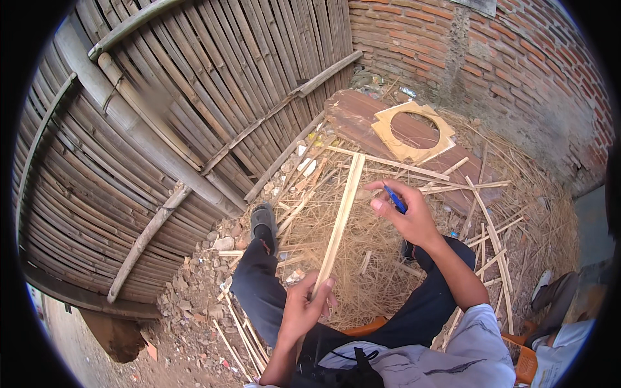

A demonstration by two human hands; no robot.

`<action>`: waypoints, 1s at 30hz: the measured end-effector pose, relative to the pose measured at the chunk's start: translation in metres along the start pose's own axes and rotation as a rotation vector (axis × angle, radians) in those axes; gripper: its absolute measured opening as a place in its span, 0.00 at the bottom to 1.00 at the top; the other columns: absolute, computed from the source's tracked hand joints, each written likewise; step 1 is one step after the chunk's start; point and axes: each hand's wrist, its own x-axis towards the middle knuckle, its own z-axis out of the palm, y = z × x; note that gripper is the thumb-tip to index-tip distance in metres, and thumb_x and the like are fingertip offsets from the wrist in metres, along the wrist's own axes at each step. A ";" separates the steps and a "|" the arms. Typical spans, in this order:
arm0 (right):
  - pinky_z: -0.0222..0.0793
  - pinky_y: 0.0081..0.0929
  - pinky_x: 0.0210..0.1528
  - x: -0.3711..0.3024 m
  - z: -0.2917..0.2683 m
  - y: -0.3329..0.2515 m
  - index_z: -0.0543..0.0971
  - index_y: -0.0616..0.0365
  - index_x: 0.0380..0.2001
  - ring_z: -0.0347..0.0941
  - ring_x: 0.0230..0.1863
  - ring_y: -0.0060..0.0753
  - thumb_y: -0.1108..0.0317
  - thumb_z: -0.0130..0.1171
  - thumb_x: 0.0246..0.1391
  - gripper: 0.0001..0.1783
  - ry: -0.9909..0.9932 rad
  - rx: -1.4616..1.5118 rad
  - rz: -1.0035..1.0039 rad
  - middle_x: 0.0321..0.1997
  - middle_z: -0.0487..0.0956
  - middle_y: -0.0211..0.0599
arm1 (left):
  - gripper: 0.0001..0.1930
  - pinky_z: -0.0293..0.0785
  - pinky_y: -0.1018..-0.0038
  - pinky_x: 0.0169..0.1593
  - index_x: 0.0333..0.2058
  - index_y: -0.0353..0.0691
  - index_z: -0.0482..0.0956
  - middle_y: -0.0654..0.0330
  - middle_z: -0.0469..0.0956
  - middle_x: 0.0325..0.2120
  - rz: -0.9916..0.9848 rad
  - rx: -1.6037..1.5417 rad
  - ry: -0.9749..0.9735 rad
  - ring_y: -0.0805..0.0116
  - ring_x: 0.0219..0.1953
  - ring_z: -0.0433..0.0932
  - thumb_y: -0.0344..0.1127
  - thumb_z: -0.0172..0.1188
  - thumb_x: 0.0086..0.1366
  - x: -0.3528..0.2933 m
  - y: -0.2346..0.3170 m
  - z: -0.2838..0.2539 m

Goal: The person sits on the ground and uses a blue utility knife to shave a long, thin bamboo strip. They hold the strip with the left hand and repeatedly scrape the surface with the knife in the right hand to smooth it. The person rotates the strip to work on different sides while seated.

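My left hand point(306, 309) is closed around the lower end of a pale bamboo slat point(340, 223). The slat slants up and away from me, between my knees, with a line running along its length. A blue pen point(395, 199) is in my right hand point(414, 216), tucked by the fingers with its pointed end toward the upper left. The thumb and index finger of that hand reach toward the slat without touching it.
Dry straw shavings point(369, 258) and loose slats point(495, 239) litter the ground. Beyond lies a brown board point(356, 119) bearing a cardboard piece point(386, 132) with a round hole. A bamboo wall point(213, 84) stands left, a brick wall point(511, 71) behind. Another person's leg point(555, 294) shows right.
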 end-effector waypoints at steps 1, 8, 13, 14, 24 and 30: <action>0.63 0.20 0.33 -0.003 0.005 0.002 0.86 0.61 0.51 0.66 0.30 0.12 0.52 0.73 0.65 0.23 0.006 0.011 -0.002 0.29 0.80 0.22 | 0.11 0.71 0.78 0.23 0.50 0.35 0.84 0.62 0.83 0.21 -0.017 -0.014 -0.032 0.80 0.18 0.77 0.36 0.58 0.82 0.002 0.001 0.001; 0.61 0.17 0.29 -0.005 0.013 0.015 0.87 0.63 0.47 0.68 0.29 0.09 0.56 0.74 0.65 0.20 -0.035 0.152 0.082 0.33 0.84 0.23 | 0.20 0.70 0.79 0.26 0.53 0.33 0.82 0.65 0.78 0.23 -0.058 -0.197 -0.270 0.79 0.21 0.75 0.45 0.50 0.86 0.014 0.001 0.004; 0.64 0.19 0.30 -0.006 0.015 0.008 0.86 0.63 0.46 0.71 0.29 0.10 0.55 0.74 0.66 0.20 -0.004 0.170 0.039 0.32 0.85 0.25 | 0.34 0.63 0.79 0.26 0.57 0.25 0.80 0.70 0.67 0.22 -0.137 -0.385 -0.387 0.80 0.21 0.65 0.57 0.39 0.87 0.029 -0.003 -0.002; 0.67 0.20 0.31 -0.007 0.013 0.009 0.85 0.63 0.45 0.74 0.29 0.12 0.55 0.73 0.66 0.20 0.002 0.091 -0.007 0.32 0.85 0.27 | 0.34 0.61 0.79 0.26 0.58 0.25 0.80 0.72 0.65 0.22 -0.139 -0.378 -0.358 0.81 0.21 0.63 0.56 0.40 0.87 0.028 0.000 -0.002; 0.74 0.30 0.21 -0.039 0.032 -0.004 0.86 0.53 0.41 0.81 0.21 0.34 0.51 0.72 0.63 0.17 -0.054 -0.575 -0.574 0.29 0.82 0.31 | 0.26 0.57 0.79 0.28 0.51 0.31 0.85 0.72 0.66 0.22 0.040 -0.162 -0.075 0.84 0.23 0.60 0.47 0.42 0.89 0.011 0.020 0.003; 0.75 0.30 0.23 -0.050 0.043 -0.011 0.87 0.56 0.41 0.82 0.22 0.34 0.52 0.78 0.56 0.20 -0.089 -0.603 -0.593 0.26 0.82 0.31 | 0.24 0.68 0.67 0.32 0.47 0.31 0.82 0.59 0.74 0.23 0.195 0.133 0.074 0.69 0.24 0.71 0.45 0.43 0.88 0.010 0.019 0.013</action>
